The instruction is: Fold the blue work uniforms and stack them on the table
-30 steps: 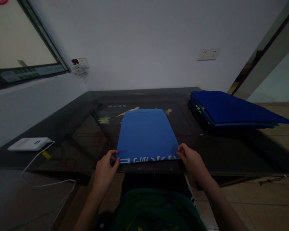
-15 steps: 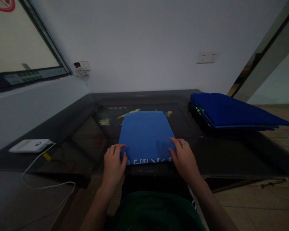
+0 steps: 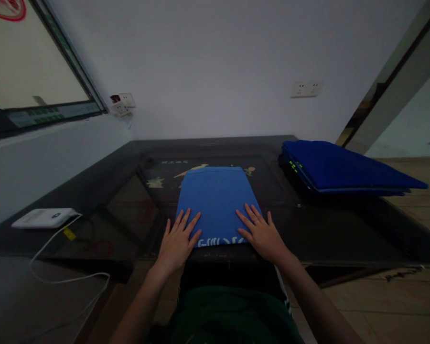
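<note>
A flat piece of light blue folded cloth [image 3: 217, 196], perhaps an apron or a bag, lies in front of me with white lettering along its near edge. My left hand [image 3: 179, 239] rests flat on its near left corner, fingers spread. On the near right corner lies my right hand [image 3: 260, 229], also flat with the fingers apart and a ring on one finger. Both palms hide parts of the side edges and of the lettering.
The cloth lies on a dark glossy table [image 3: 329, 229] against a wall. A stack of darker blue folded cloths [image 3: 344, 167] overhangs the table's right side. To the left sit a white power bank [image 3: 45, 218] and a white cable [image 3: 52, 239] that hangs over the front edge.
Both hands have gone from holding the cloth's side edges, fingers curled, to lying flat on top with fingers spread. The cloth itself has hardly moved.
</note>
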`<state>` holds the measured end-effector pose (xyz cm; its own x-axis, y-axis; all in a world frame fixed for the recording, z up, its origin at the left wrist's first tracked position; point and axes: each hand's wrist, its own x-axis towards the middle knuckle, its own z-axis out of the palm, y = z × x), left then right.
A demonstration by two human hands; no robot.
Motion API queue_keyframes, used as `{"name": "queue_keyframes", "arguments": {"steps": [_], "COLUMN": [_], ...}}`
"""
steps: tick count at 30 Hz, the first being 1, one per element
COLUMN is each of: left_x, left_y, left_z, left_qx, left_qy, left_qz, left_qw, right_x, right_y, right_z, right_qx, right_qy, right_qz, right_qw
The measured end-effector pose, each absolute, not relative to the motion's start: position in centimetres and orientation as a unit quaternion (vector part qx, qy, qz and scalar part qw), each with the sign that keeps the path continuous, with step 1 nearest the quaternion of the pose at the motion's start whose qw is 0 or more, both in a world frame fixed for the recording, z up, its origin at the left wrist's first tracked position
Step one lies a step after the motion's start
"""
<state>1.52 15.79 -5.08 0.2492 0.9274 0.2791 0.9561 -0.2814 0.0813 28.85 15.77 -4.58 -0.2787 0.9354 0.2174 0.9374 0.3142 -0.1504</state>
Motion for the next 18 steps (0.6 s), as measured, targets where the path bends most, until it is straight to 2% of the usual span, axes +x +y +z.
{"name": "queue_keyframes", "arguments": {"steps": [4,8,11,15,18], "left_x": [1.2,1.2,0.7,-0.5,-1.5], "left_y": [15.5,15.3,15.8,18.8,23.2], "left_z": [-5.1,-5.2,-4.5,-1.8,0.2], "left_qx": [-0.784,-0.785,-0.793,-0.783,-0.741], "left_qy": [-0.603,-0.601,-0.589,-0.577,-0.588], "left_qz": [-0.131,-0.138,-0.153,-0.230,-0.316], "left_qw": [0.069,0.061,0.037,-0.039,-0.075], "right_x": [28.6,28.5,29.4,31.6,32.9], "right_y": [15.5,15.5,15.8,15.6,14.8], "right_z": [-4.2,-4.4,-5.2,-5.7,-5.3], "right_qx": [-0.588,-0.584,-0.569,-0.593,-0.639], "right_qy": [-0.799,-0.796,-0.789,-0.708,-0.641], "right_qz": [-0.010,-0.002,0.034,0.083,0.105], "right_qw": [0.125,0.158,0.229,0.374,0.413]}}
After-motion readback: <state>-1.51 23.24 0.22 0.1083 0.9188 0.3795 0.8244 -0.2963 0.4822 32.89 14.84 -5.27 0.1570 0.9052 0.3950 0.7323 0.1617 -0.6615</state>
